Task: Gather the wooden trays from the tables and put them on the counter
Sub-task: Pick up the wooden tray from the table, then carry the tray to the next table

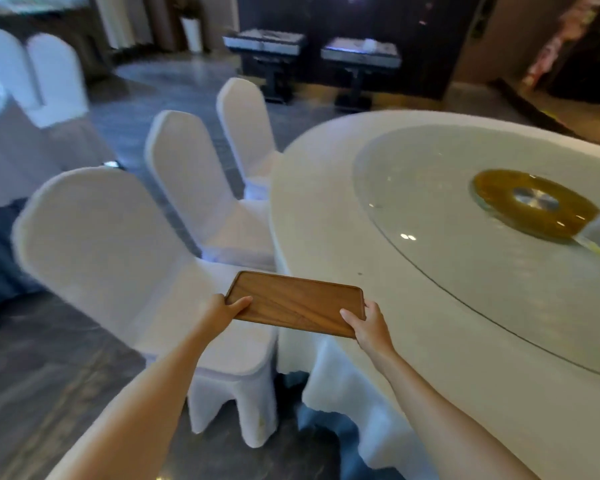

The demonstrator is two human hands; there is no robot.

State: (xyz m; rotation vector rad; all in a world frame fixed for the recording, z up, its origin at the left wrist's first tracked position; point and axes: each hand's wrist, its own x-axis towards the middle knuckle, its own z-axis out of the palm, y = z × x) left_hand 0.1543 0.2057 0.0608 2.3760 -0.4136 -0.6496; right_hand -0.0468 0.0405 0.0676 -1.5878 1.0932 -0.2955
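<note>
A brown rectangular wooden tray (295, 301) is held flat in front of me, over the near left edge of a round table (326, 209) draped in white cloth. My left hand (222, 311) grips the tray's left short end, thumb on top. My right hand (369, 325) grips its right near corner, thumb also on top. The tray carries nothing. Whether it touches the tablecloth I cannot tell.
A glass turntable (430, 188) with a gold hub (534, 202) covers the table's middle. Three white-covered chairs (111, 244) stand along the table's left side. More covered chairs (56, 77) are at far left. Two dark stands (264, 43) stand by the back wall.
</note>
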